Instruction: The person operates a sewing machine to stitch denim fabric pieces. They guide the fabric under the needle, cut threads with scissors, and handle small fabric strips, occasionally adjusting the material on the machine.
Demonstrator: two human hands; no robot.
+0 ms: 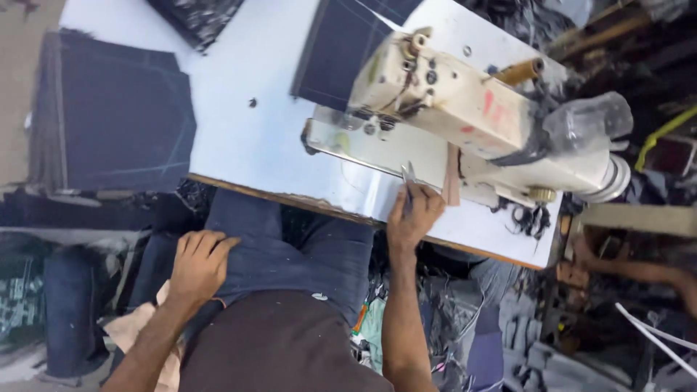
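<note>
Meanwhile, the right hand pinched small scissors at the white table edge beside the sewing machine; the left hand rested open-fingered on denim across the lap.

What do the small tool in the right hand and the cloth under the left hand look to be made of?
Small tool in the right hand: probably bare metal, thin and grey with a glint. Cloth under the left hand: likely denim, a matte dark-blue weave with a seam.
</note>
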